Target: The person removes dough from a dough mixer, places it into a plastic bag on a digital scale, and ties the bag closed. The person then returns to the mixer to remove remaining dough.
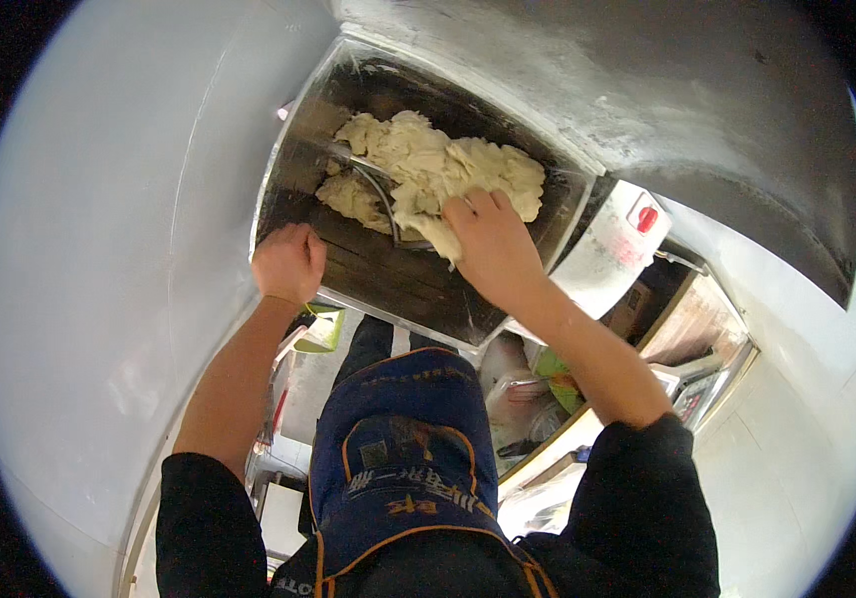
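A large rough mass of pale dough (428,161) lies in the metal trough of a dough mixer (368,303), around a curved metal mixing bar (379,190). My right hand (491,247) grips a flap of dough at the near side of the mass, its fingers curled over it. My left hand (290,261) rests closed at the trough's near left rim; whether it grips the rim is hidden. A smaller lump of dough (353,198) sits left of the bar.
A red switch (646,219) sits on the mixer's white housing at the right. The raised metal lid (719,134) stands beyond the trough. Plastic bags (529,400) and a wooden shelf (689,314) are at the lower right. A grey wall borders the left.
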Available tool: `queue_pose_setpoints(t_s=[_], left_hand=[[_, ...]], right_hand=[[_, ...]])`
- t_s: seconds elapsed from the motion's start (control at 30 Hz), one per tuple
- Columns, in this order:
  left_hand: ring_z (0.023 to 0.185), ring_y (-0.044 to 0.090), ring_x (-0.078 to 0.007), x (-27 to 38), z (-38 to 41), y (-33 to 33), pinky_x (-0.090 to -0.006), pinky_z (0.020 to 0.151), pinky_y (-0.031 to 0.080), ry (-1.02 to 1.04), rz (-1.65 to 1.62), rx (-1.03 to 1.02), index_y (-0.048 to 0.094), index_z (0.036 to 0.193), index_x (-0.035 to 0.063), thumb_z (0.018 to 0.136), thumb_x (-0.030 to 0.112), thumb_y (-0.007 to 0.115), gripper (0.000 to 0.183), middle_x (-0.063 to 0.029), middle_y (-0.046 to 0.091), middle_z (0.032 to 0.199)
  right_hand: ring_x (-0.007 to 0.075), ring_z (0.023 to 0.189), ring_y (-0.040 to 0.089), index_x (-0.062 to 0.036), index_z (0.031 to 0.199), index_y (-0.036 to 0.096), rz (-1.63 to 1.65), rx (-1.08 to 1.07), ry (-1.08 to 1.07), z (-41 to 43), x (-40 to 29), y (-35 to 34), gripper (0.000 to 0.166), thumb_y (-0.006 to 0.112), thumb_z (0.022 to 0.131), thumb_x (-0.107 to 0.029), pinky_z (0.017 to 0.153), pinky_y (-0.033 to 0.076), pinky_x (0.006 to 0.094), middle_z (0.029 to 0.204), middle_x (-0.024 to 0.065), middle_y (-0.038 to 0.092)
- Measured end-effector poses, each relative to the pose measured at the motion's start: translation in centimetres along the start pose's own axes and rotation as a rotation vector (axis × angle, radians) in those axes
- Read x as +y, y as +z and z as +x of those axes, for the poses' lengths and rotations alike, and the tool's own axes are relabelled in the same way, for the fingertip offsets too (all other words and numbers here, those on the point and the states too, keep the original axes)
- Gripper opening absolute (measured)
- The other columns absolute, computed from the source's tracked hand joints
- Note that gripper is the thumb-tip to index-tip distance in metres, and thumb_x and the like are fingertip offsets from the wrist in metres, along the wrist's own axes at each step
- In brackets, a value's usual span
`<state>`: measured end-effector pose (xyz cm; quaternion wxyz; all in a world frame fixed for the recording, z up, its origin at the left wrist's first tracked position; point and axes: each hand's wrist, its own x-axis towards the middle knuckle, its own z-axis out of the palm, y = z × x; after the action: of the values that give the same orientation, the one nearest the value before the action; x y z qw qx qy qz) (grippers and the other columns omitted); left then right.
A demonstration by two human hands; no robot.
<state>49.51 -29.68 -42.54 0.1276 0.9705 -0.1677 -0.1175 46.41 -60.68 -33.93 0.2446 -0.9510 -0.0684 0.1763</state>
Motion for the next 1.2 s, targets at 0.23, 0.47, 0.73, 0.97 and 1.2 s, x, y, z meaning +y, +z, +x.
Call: queue_pose_setpoints(t_s=[0.23,0.47,0.73,0.97,1.2], left_hand=[[0.083,0.067,-0.0348,0.3,0.3,-0.5,-0.0479,0.073,0.054,-0.027,0.024,-0.009,0.069,0.086,0.0102,0.091,0.027,0.057,0.022,-0.0108,0.068,0.085],[0.084,0.068,-0.0337,0.9,0.3,-1.1,-0.0462,0.075,0.055,-0.075,0.047,-0.09,0.07,0.085,0.011,0.091,0.03,0.057,0.024,-0.0098,0.069,0.084],[0.081,0.069,-0.0314,0.4,0.2,-0.7,-0.0468,0.071,0.057,-0.07,0.058,-0.053,0.07,0.082,0.0117,0.09,0.03,0.057,0.024,-0.0092,0.069,0.08],[0.08,0.069,-0.0317,0.1,0.0,-0.3,-0.0461,0.069,0.056,-0.054,0.064,0.005,0.069,0.08,0.0107,0.091,0.031,0.057,0.026,-0.0095,0.069,0.08],[0.081,0.068,-0.0323,0.3,0.4,-0.7,-0.0461,0.072,0.055,-0.049,0.012,-0.024,0.068,0.08,0.0098,0.092,0.031,0.054,0.028,-0.0101,0.068,0.082]], right_hand=[[0.0409,0.108,0.053,-0.0072,0.108,0.06,0.14,0.107,0.21,-7.8,-1.3,-3.7,0.048,0.074,0.064,0.004,0.093,0.047,0.0482,0.11,0.0163,0.055],[0.0396,0.1,0.053,-0.0092,0.099,0.061,0.221,0.192,0.259,-10.5,-3.7,-7.0,0.039,0.079,0.065,-0.001,0.086,0.046,0.0474,0.103,0.0133,0.055],[0.0342,0.086,0.057,-0.0099,0.087,0.063,0.322,0.268,0.042,-13.7,-9.8,-12.4,0.032,0.083,0.064,-0.019,0.074,0.047,0.0432,0.097,0.0132,0.058],[0.032,0.115,0.057,-0.0107,0.118,0.063,-0.142,-0.272,-0.182,-10.4,-3.6,-1.4,0.042,0.07,0.078,-0.017,0.097,0.05,0.0432,0.112,0.0121,0.06],[0.0462,0.119,0.061,0.0023,0.121,0.062,0.208,-0.577,0.151,-7.3,1.1,11.2,0.044,0.048,0.104,-0.036,0.1,0.05,0.0531,0.144,0.0275,0.053]])
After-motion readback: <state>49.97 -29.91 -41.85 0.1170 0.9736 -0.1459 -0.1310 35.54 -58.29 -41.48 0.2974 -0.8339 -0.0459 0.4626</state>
